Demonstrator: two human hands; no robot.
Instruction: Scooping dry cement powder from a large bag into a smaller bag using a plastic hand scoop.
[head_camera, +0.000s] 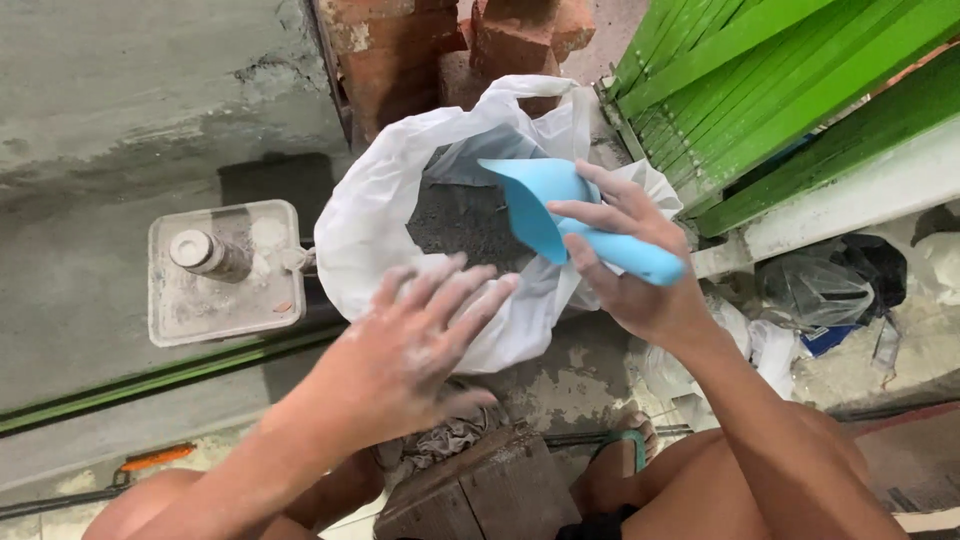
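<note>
A light blue plastic scoop (560, 215) sits over the open mouth of a white plastic bag (370, 215). The scoop is tilted, its broad pointed bowl aimed down into the bag's opening and its rounded handle sticking out past the bag's right rim. It looks smooth and clean. The bag is thin and crinkled, its top folded outward into a wide, loose collar, standing upright on the floor. Inside the bag lies a dark grey, grainy material (455, 225), filling it well below the rim; the scoop's tip hangs just above that grey fill.
</note>
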